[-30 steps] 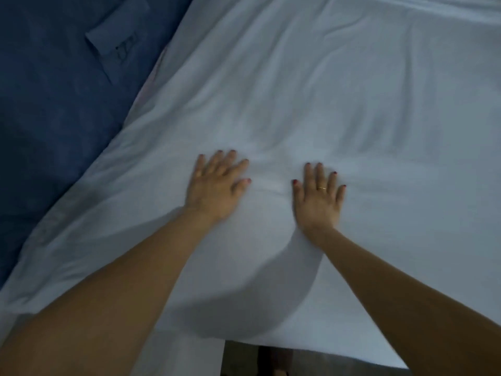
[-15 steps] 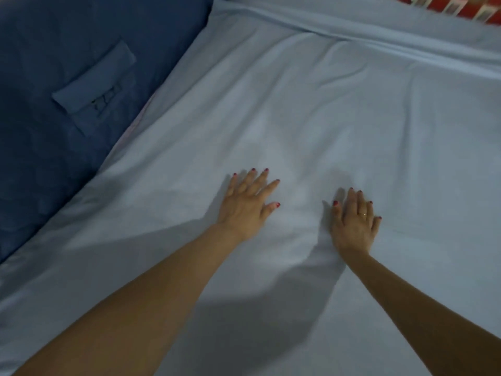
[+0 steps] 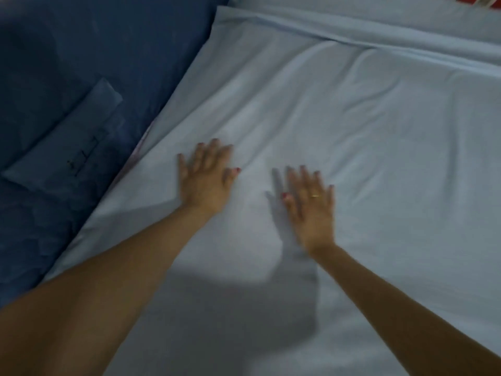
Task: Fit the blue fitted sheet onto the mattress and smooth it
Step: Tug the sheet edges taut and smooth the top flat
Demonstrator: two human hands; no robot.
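Two blurred flat palms, left hand (image 3: 206, 180) and right hand (image 3: 311, 210), fingers straight, on pale blue sheet (image 3: 379, 145).

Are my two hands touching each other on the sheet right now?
Apart. The head view shows a strip of light blue sheet between the left hand and right hand.

The pale blue fitted sheet (image 3: 379, 137) lies spread flat over the mattress, filling the centre and right of the frame. Soft wrinkles fan across its upper middle, and a long straight fold crosses near the top edge.
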